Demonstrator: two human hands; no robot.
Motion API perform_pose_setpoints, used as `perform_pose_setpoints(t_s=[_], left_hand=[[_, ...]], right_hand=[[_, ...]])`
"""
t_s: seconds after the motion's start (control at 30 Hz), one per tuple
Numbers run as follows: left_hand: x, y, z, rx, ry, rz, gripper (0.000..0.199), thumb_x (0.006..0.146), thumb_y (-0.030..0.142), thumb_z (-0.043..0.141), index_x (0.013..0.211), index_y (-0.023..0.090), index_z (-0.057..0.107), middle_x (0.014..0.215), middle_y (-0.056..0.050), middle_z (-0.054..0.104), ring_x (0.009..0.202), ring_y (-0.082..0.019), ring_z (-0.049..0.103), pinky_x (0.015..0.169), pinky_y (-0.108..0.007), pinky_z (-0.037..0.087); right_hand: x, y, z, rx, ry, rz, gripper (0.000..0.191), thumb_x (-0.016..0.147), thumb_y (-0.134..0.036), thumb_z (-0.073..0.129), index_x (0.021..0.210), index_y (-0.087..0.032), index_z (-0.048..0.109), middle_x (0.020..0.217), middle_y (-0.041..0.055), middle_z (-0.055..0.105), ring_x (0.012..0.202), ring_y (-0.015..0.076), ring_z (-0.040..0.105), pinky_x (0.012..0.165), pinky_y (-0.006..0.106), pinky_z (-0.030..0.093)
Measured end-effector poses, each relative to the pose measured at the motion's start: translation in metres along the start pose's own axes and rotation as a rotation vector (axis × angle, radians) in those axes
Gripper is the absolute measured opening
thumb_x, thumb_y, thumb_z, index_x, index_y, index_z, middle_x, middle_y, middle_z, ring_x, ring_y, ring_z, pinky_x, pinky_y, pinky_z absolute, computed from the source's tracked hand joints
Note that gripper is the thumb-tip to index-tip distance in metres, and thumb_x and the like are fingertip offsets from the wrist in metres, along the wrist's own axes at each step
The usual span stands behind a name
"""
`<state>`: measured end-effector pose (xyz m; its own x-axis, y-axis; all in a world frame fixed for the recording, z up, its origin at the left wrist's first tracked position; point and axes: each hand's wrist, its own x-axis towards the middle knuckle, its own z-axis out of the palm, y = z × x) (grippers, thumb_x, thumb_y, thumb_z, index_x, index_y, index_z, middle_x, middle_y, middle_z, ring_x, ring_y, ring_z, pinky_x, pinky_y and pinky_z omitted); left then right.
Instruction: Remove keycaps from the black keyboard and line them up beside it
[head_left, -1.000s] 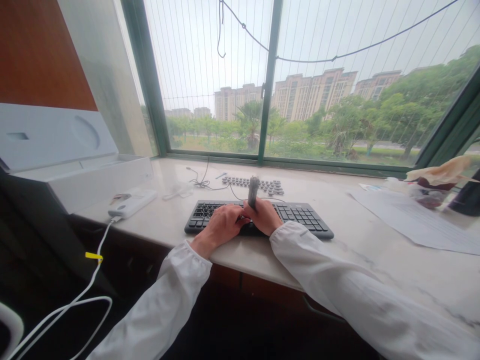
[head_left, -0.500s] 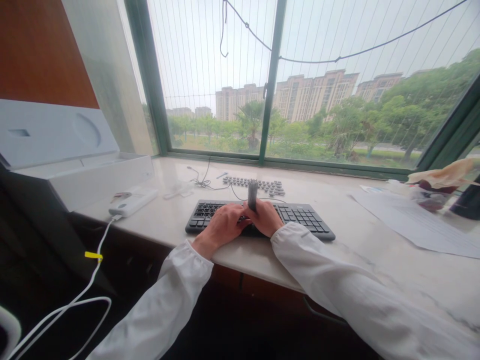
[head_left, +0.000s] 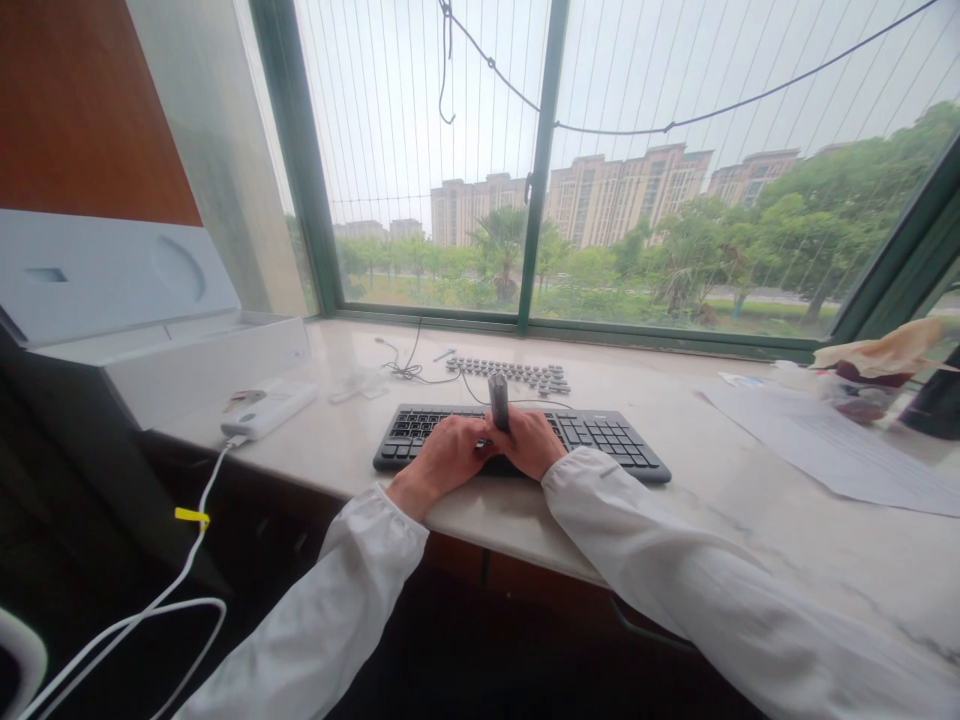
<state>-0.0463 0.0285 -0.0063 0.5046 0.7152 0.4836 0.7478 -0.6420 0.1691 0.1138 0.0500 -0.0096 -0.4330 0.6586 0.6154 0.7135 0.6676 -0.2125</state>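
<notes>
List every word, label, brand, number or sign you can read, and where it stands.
None is readable.
Computer keyboard: key legends and small upper-edge mark too small.
Loose keycaps: any legends too small.
Paper sheet: faint lines, too blurred.
White box: any marks too faint.

Through the head camera I see an open white box at the left, a white device just beside it, and a white cable plugged into that (my eye catches its yellow tag). At the right lies a sheet of paper; beyond the green-framed window, trees and buildings.
</notes>
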Motion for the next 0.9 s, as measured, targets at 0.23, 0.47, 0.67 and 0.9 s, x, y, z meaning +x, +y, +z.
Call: perform_pose_setpoints(t_s=[0.23,0.47,0.67,0.9], left_hand=[[0.000,0.001,0.000,0.012,0.014,-0.008,0.020,0.087,0.027,0.052,0.082,0.016,0.069,0.083,-0.009,0.072,0.079,-0.022,0.067,0.068,-0.028,0.046],[0.000,-0.004,0.002,-0.031,0.015,-0.075,0.024,0.087,0.036,0.053,0.084,0.017,0.068,0.085,-0.008,0.072,0.082,-0.022,0.067,0.070,-0.028,0.045],[0.000,-0.008,0.004,-0.057,0.013,-0.052,0.017,0.085,0.034,0.057,0.086,0.020,0.067,0.089,-0.004,0.071,0.084,-0.020,0.065,0.073,-0.027,0.045],[0.001,-0.006,0.005,-0.021,0.049,0.019,0.021,0.083,0.025,0.060,0.103,0.018,0.062,0.103,-0.007,0.066,0.101,-0.022,0.059,0.088,-0.033,0.046]], right_hand=[[-0.001,0.000,0.000,-0.019,0.018,-0.001,0.023,0.093,-0.034,0.038,0.093,-0.019,0.056,0.068,0.0023,0.065,0.061,0.0170,0.062,0.058,0.023,0.035],[-0.003,0.000,0.000,-0.021,0.016,-0.023,0.023,0.093,-0.033,0.039,0.093,-0.018,0.057,0.069,0.0028,0.066,0.062,0.0173,0.063,0.058,0.023,0.035],[-0.002,0.000,0.000,-0.023,0.007,-0.011,0.026,0.094,-0.035,0.038,0.094,-0.018,0.057,0.070,0.0032,0.066,0.063,0.0173,0.063,0.059,0.023,0.035],[0.001,0.001,0.002,-0.052,0.013,0.040,0.024,0.093,-0.033,0.039,0.091,-0.018,0.057,0.072,0.0027,0.067,0.065,0.0169,0.063,0.060,0.023,0.035]])
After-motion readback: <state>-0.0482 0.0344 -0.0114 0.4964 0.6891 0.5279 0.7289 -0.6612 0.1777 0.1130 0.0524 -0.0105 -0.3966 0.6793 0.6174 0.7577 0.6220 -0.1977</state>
